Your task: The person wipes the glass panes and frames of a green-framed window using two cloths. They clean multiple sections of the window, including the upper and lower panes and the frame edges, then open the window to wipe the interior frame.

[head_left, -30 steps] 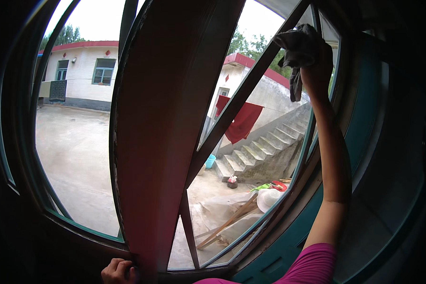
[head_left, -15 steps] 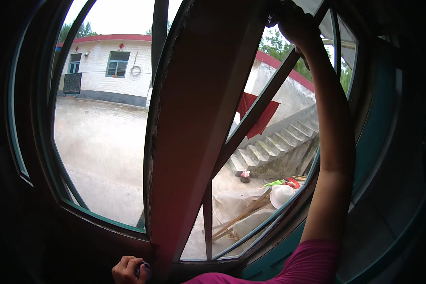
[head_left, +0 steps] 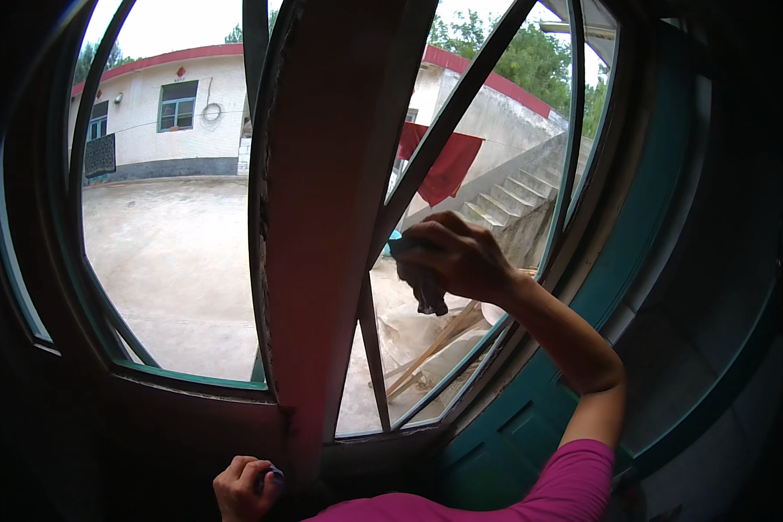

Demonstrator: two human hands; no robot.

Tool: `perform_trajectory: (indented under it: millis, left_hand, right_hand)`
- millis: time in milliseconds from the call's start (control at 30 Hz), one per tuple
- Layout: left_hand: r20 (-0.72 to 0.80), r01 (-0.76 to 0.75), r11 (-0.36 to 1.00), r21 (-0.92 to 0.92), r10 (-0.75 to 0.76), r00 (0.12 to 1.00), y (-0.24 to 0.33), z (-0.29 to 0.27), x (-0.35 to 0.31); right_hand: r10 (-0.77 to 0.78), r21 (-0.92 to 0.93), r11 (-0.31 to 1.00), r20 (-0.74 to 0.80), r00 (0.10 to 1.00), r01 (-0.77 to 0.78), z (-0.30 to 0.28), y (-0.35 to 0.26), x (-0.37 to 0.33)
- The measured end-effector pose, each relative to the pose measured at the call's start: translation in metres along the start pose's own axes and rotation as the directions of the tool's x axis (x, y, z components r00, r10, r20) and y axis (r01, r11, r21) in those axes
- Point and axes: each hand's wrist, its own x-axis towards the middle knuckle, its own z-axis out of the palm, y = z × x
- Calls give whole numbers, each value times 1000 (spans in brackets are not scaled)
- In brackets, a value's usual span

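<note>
My right hand is closed around a dark, crumpled cloth, whose loose end hangs below the fingers. The cloth is at the dark diagonal bar of the right window, close to where that bar joins the thick central post. Whether it touches the bar or the pane, I cannot tell. Low in the view, left of the post's foot, my left hand is closed on a small dark, purplish thing. Most of that thing is hidden by the fingers.
To the left is another window with a teal lower frame. A teal panelled door stands at the lower right. Outside are a paved yard, a white building, a hanging red cloth and concrete steps.
My right hand has come down from the top of the window to mid-height with the dark cloth, its elbow now bent. My left hand stays low, still closed. The whole view has shifted slightly.
</note>
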Motion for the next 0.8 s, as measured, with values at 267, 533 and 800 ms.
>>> perform_trajectory:
  millis: [267, 533, 800]
  left_hand:
    - [61, 38, 999, 27, -40, 997, 11, -4, -18]
    - [126, 3, 999, -35, 1, 992, 22, 12, -23]
    - [216, -20, 997, -74, 36, 976, 22, 16, -30]
  right_hand:
    - [-18, -319, 916, -640, 768, -244, -97, 149, 85]
    - [256, -145, 889, -628, 735, -434, 53, 63, -12]
    - [194, 176, 755, 861, 470, -632, 126, -157, -196]
